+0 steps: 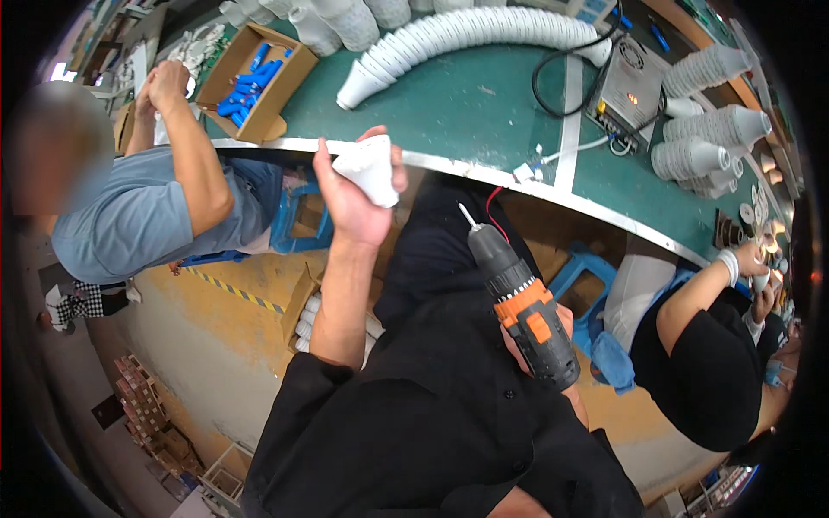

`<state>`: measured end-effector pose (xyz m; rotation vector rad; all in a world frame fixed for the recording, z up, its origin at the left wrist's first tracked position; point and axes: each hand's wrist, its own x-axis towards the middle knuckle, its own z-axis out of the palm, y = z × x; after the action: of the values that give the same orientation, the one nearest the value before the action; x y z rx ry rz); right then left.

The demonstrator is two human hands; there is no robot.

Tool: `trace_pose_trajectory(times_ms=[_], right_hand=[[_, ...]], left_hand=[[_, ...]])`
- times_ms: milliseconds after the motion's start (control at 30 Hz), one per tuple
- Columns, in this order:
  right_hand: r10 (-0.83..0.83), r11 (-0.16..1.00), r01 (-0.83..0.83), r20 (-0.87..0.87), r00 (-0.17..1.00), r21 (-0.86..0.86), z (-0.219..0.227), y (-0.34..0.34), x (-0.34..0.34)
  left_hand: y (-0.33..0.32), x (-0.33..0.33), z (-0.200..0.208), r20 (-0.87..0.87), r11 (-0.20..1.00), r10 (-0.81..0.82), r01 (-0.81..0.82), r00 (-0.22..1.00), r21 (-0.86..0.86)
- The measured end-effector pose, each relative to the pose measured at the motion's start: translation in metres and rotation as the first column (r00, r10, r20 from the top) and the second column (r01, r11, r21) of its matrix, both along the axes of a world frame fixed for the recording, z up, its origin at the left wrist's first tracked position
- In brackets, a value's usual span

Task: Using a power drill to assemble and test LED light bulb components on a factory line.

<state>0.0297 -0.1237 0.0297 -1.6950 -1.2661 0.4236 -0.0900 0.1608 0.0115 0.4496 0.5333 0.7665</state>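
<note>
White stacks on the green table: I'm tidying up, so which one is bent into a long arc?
The long stack beyond the left hand and its white cup, reaching toward the metal unit; the other stacks look shorter and straighter.

Even, fairly bright indoor light falls across a green desk, its front edge bowed by fisheye distortion as the view fades to black at the rim. A white cup-shaped piece shows pale, its surface detail faint, while a power drill appears crisp. Shadow darkens the space beneath the desk, and a black shirt gives little detail. Blur covers the head of a person at left; a warm glow shines far right.
</note>
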Motion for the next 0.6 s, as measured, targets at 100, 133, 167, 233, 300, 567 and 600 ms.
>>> trace_pose_trajectory(times_ms=[100, 133, 167, 233, 300, 567, 600], right_hand=[[-0.012, 0.996, 0.007, -0.052, 0.999, -0.092, 0.011, 0.003, 0.003], [-0.097, 0.994, 0.083, -0.228, 0.969, -0.071, -0.006, -0.008, -0.005], [-0.092, 0.995, 0.080, -0.227, 0.969, -0.061, -0.004, -0.003, -0.004], [-0.004, 1.000, 0.004, -0.032, 0.999, 0.012, 0.007, 0.007, -0.002], [-0.005, 0.998, 0.005, 0.001, 1.000, -0.057, -0.003, -0.001, -0.003], [0.387, 0.912, -0.410, -0.274, 0.881, -0.030, -0.053, -0.012, 0.010], [0.524, 0.839, -0.541, -0.354, 0.775, 0.058, -0.066, -0.011, 0.014]], left_hand=[[0.042, -0.025, 0.017, -0.175, 0.982, 0.078, -0.046, 0.981, 0.182], [0.056, -0.023, 0.022, -0.334, 0.943, 0.153, -0.037, 0.930, 0.331], [0.072, -0.026, 0.026, -0.472, 0.882, 0.261, -0.010, 0.842, 0.471], [0.126, -0.040, 0.017, -0.554, 0.456, 0.641, 0.316, 0.532, 0.832], [0.137, -0.012, 0.034, -0.495, 0.305, 0.802, 0.484, 0.333, 0.820], [0.209, 0.044, -0.019, -0.305, -0.104, 0.942, 0.987, 0.137, 0.122], [0.225, 0.039, -0.023, -0.200, -0.143, 0.968, 0.987, 0.154, 0.069]])
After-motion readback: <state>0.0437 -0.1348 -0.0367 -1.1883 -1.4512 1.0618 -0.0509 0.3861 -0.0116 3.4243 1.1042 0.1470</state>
